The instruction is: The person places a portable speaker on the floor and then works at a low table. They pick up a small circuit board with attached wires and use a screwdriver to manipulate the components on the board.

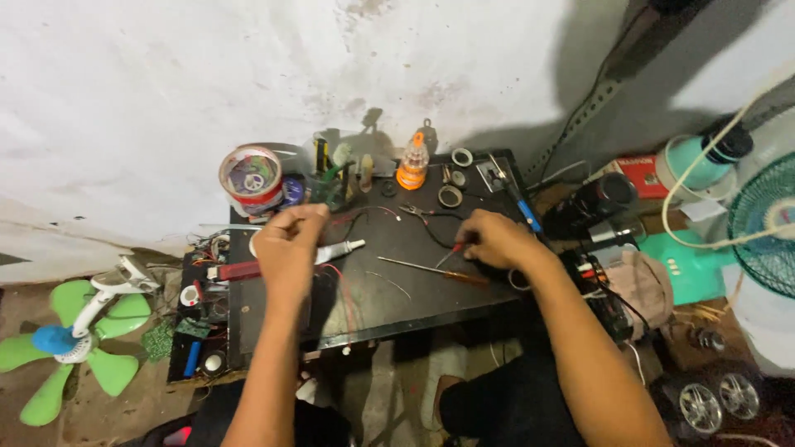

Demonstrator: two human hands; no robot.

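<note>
Just above the dark counter (414,290), the left hand (288,244) is curled into a loose fist over a white tube (339,250); what it pinches, I cannot tell. The right hand (493,238) closes its fingers on a red-handled tool (451,252), beside a screwdriver (435,271). Behind, a cup (331,186) holds upright tools, near a tape roll (250,178) and an orange bottle (412,164).

Left hand (288,242) pinches a wire (358,217) above the black table (389,285); right hand (494,238) grips a red-handled tool (452,252).
</note>
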